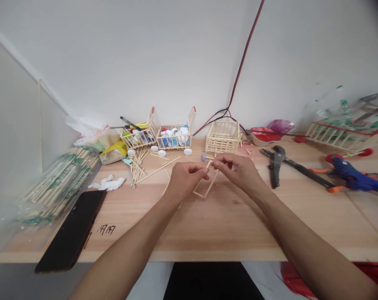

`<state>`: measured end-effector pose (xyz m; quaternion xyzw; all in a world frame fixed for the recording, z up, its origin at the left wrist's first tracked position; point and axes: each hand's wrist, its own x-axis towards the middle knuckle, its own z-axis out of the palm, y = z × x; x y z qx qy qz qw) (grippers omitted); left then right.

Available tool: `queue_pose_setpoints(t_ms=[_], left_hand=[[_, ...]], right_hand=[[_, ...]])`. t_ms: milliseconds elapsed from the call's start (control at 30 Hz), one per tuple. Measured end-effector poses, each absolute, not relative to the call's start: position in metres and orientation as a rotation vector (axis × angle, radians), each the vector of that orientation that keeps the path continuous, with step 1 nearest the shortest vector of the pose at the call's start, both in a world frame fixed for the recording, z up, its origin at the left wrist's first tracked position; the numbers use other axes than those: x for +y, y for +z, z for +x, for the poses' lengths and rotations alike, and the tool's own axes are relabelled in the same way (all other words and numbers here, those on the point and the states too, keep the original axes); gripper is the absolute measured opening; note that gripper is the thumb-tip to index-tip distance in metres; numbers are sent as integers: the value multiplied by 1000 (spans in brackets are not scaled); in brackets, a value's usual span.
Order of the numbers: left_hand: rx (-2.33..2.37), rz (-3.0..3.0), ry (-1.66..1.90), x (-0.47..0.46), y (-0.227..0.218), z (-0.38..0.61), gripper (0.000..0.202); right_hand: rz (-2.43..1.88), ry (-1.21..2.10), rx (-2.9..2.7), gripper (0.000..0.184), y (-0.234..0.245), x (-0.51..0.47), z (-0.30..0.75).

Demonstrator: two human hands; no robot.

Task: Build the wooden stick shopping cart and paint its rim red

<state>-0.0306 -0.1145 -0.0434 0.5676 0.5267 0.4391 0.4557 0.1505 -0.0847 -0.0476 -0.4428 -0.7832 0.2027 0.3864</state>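
Note:
Between my two hands is a small rectangular frame of thin wooden sticks [209, 187], tilted above the table. My left hand [186, 177] pinches its upper left side with thumb and forefinger. At its upper right corner, the fingers of my right hand [235, 167] are closed on the same frame. Just behind my hands stands a stick basket [223, 137] with slatted sides. A small bluish cap [203, 156] lies by its front left corner. Left of it, a little stick cart [175, 137] with white cap wheels holds blue and white bottle caps.
Another stick cart [139, 135] and loose sticks [140, 162] lie left, near packaged chopsticks [62, 179] and a black board [72, 229]. To the right are pliers [275, 164], a blue glue gun [357, 175], a red bowl [264, 135] and a larger cart [341, 137] of plastic bottles.

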Motion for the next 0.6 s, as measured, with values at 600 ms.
queue_pose_setpoints(t_ms=[600], left_hand=[[1323,1340,1069,-115,-43,-31,21]], right_hand=[[-1109,394,-1891,20,-53,-80,154]])
